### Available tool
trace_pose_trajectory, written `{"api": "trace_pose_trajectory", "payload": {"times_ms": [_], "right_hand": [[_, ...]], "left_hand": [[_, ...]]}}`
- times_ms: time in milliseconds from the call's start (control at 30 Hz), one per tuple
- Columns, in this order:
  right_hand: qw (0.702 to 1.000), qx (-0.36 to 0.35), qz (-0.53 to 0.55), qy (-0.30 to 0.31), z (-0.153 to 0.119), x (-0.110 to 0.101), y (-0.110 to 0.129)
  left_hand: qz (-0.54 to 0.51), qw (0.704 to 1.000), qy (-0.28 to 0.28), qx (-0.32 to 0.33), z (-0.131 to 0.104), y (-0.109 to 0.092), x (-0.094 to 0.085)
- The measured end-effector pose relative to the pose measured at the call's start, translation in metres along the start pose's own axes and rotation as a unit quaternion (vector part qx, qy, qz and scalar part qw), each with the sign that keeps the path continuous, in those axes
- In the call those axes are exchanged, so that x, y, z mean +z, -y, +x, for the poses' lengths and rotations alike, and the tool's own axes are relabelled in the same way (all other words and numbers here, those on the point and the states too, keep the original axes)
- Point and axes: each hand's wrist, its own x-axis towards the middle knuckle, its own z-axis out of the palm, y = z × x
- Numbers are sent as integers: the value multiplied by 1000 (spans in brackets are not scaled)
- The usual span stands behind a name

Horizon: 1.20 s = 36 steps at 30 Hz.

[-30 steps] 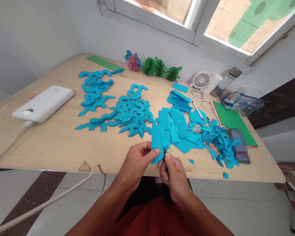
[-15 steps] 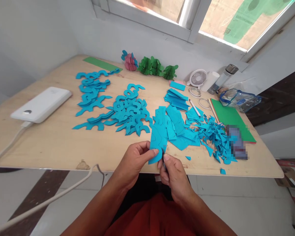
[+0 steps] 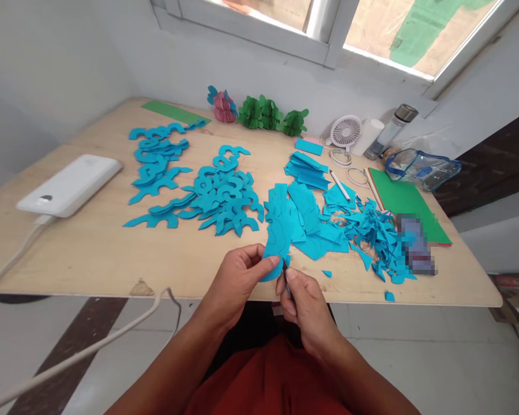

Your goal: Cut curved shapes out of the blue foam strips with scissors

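Note:
Between thumb and fingers, my left hand (image 3: 241, 282) pinches a blue paper strip (image 3: 279, 230) with curved lines drawn on it, near the table's front edge. My right hand (image 3: 305, 294) is closed around small dark scissors (image 3: 288, 280); most of their handle is hidden by my fingers. The blades meet the right edge of the paper close to my left thumb. Beyond my hands lie more blue paper sheets (image 3: 322, 236). To the left is a heap of cut curved blue pieces (image 3: 225, 196), and to the right a pile of blue scraps (image 3: 376, 236).
A white power bank (image 3: 71, 184) with a cable lies at the left. Green paper flowers (image 3: 259, 112), a small fan (image 3: 346, 132) and a bottle (image 3: 391, 131) stand along the wall. A pen (image 3: 339, 184) and a green sheet (image 3: 409, 204) are on the right side.
The scissors' blades have shifted slightly along the paper's right edge, and a flap of paper now shows beside them. The whole view has moved a little; both hands keep their grip.

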Motion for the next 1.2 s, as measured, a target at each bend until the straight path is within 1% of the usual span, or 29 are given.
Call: {"api": "trace_pose_trajectory", "payload": {"times_ms": [100,333,467,533,733,900,1000,1133,1200], "right_hand": [[1000,1,1,0,0,-2,2],[1000,-6,4,5,-2,-8,1],[1000,-3,6,6,-3,-11,0],[1000,3,3,10,-4,-12,0],[1000,2,-20,19,-6,-16,1],[999,-11,-45,8,-7,-18,0],[999,-6,-44,3,-8,-19,1],[999,-2,-39,4,-9,-21,0],[999,-2,-38,5,-9,-22,0]], "left_hand": [[16,1000,12,-1,1,0,2],[34,999,18,-4,1,2,6],[27,1000,9,-3,0,2,8],[25,1000,5,-2,0,2,8],[43,999,15,-2,-1,4,7],[58,998,18,-6,-3,2,9],[52,998,25,-4,-3,3,10],[44,999,-2,3,-3,6,10],[44,999,-3,2,-3,6,10]]}}
